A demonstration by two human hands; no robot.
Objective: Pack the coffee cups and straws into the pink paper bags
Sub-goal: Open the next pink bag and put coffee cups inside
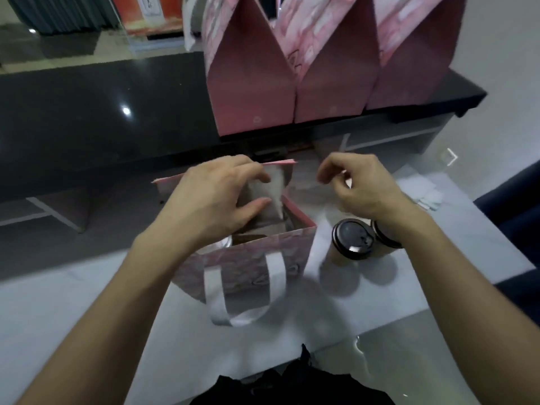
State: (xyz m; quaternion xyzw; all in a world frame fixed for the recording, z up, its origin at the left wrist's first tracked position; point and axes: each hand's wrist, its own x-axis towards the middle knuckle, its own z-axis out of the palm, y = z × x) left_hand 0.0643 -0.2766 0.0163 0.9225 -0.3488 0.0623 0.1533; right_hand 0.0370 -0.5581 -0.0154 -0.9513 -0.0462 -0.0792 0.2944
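Observation:
An open pink paper bag (257, 255) with white ribbon handles stands on the white counter in front of me. My left hand (216, 197) reaches into its mouth, fingers on the far wall and its white handle. A clear lid shows inside the bag at the near left. My right hand (356, 185) hovers to the right of the bag with loosely curled fingers, and I see nothing in it. Two coffee cups with black lids stand right of the bag: one (352, 239) in full view, the other (384, 236) partly hidden under my right wrist.
Three closed pink bags (292, 83) stand in a row on the raised black counter (102, 112) behind. White paper packets (426, 194) lie at the far right of the white counter (73, 302). A dark garment shows at the bottom edge.

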